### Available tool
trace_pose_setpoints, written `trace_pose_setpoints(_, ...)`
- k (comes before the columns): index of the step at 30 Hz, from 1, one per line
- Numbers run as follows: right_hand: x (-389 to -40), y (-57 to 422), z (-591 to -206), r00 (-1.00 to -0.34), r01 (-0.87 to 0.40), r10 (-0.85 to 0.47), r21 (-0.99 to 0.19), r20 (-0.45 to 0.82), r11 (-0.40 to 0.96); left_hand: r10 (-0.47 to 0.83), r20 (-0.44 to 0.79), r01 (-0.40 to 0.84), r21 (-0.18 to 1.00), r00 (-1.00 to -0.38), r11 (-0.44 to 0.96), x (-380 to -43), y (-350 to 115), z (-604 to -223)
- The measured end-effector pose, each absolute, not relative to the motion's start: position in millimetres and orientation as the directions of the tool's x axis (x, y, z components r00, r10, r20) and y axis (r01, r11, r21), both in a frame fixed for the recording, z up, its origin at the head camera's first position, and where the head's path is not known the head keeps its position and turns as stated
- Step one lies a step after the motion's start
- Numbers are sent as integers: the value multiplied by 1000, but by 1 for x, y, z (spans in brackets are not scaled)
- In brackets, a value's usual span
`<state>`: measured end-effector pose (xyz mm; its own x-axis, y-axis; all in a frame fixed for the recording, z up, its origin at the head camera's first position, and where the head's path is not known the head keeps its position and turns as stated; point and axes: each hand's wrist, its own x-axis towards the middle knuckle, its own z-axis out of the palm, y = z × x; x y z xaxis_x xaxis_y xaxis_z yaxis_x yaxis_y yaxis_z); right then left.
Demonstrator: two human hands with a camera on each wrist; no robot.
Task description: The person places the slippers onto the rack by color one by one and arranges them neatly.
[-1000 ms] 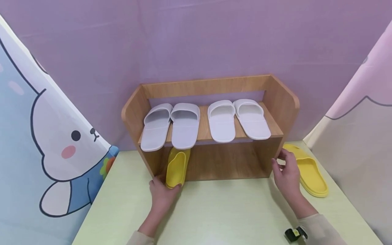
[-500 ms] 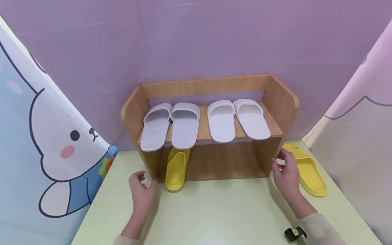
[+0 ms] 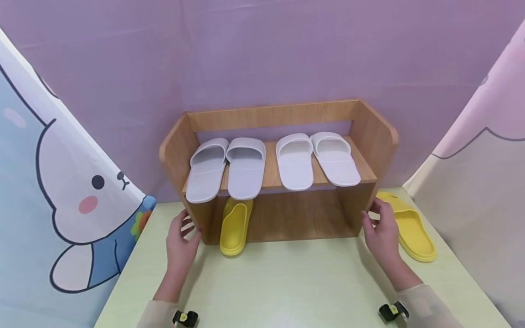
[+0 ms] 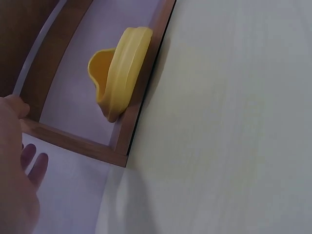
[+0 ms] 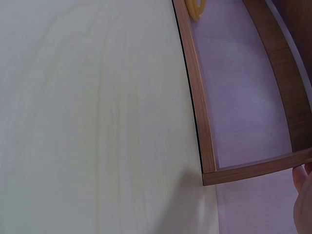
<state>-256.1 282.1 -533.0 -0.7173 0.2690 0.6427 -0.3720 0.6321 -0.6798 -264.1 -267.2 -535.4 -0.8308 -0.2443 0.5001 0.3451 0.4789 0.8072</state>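
A wooden two-tier shoe rack (image 3: pixel 295 218) stands on the table in the head view. My left hand (image 3: pixel 181 243) grips the lower front edge of its left side panel; in the left wrist view a digit laps over the panel (image 4: pixel 78 144), other fingers outside it. At the right side panel my right hand (image 3: pixel 381 230) holds on, thumb by the front edge and fingertips on the outer face. One yellow slipper (image 3: pixel 234 228) lies in the lower tier at the left, its toe end jutting past the front. White slippers (image 3: pixel 294 168), two pairs, fill the upper shelf.
A second yellow slipper (image 3: pixel 410 228) lies on the pale table (image 3: pixel 295 282) right of the rack, beyond my right hand. A purple cloth (image 3: pixel 270 54) hangs behind; a cartoon-printed cloth (image 3: pixel 78 191) stands at the left, a pink-and-cream one (image 3: pixel 484 191) at the right.
My left hand has let go of the yellow slipper in the lower tier and moved left, then up to the rack's left side panel. The right hand has stayed at the right panel.
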Motion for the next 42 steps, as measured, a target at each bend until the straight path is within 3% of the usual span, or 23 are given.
trace_pose_setpoints(14, -253, 283, -530, -727, -375, 247, -672, 641, 638, -328, 467, 313, 849, -821, 426, -274, -265, -539)
trace_pose_setpoints(25, -239, 313, -538, -785, -339, 196, -672, 588, 659, -365, 475, 326, 857, -801, 399, -274, -260, -539)
trace_pose_setpoints(35, -234, 375, -550, -872, -67, 233, -576, 430, 814, -373, 496, 320, 839, -784, 441, -275, -256, -538)
trace_pose_setpoints(42, -230, 409, -557, -932, 39, 217, -515, 290, 856, -395, 506, 335, 841, -767, 426, -263, -244, -522)
